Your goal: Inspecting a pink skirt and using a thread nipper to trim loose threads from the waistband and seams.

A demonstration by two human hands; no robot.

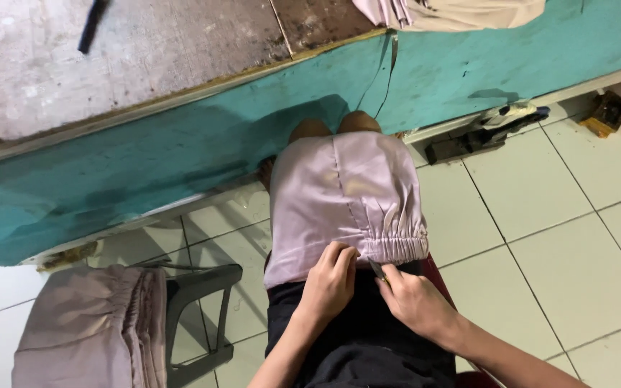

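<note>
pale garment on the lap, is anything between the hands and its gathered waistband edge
Nothing visible does. The left hand lies flat on the pale garment at its near edge, and the right hand holds a small dark tool right at the gathered waistband. Whether the tool's tip touches the fabric cannot be told.

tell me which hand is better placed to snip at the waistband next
Likely the right hand: it holds a small cutting tool with its tip at the elastic waistband. The left hand presses the pale garment flat.
</note>
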